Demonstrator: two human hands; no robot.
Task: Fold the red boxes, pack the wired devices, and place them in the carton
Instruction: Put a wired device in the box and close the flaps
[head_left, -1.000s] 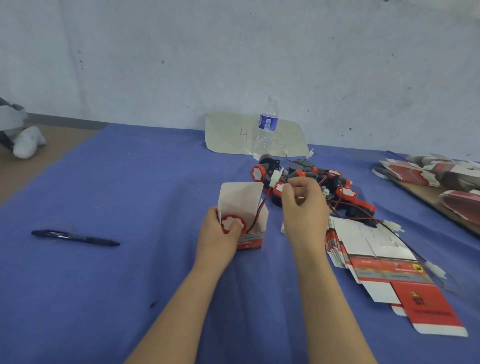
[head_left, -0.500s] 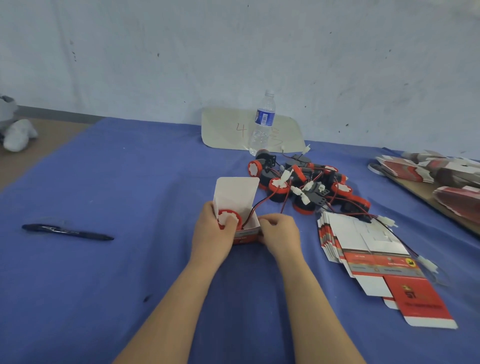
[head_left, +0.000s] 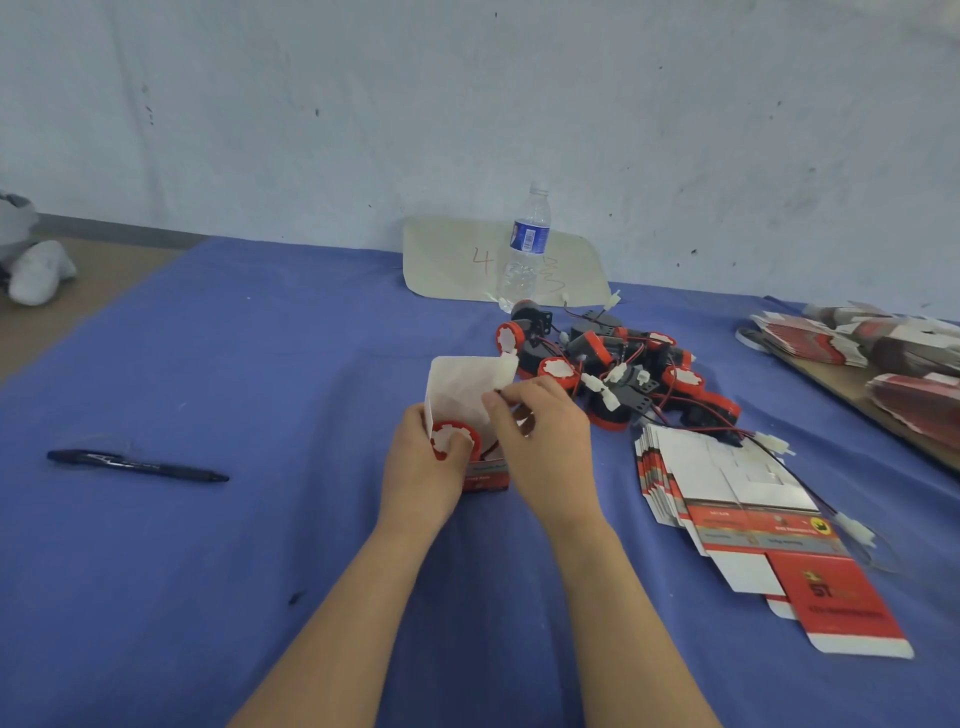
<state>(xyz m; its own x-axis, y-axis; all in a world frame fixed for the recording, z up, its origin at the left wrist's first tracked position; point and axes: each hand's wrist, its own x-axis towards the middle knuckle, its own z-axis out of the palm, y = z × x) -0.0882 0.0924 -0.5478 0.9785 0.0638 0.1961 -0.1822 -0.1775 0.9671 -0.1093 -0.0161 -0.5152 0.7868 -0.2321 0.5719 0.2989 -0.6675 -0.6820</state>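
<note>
An open red box (head_left: 485, 475) stands at the table's middle, its white lid flap (head_left: 460, 389) raised. A wired device (head_left: 451, 438) with a red round face sits inside it. My left hand (head_left: 423, 467) grips the box's left side with the thumb on the device. My right hand (head_left: 540, 441) is over the box's right side and pinches the device's thin wire near the flap. Behind lies a pile of several more wired devices (head_left: 613, 374). A stack of flat red boxes (head_left: 737, 499) lies to the right.
A water bottle (head_left: 524, 247) stands at the back on a card marked 4 (head_left: 462, 260). A dark pen (head_left: 137, 464) lies far left. More flat red boxes (head_left: 883, 348) are piled on a board at the right edge. The blue cloth (head_left: 234, 364) covers the table.
My right hand came down from the raised wire to the box's right side, then rose again to pinch the wire by the flap. The left hand stayed on the box.
</note>
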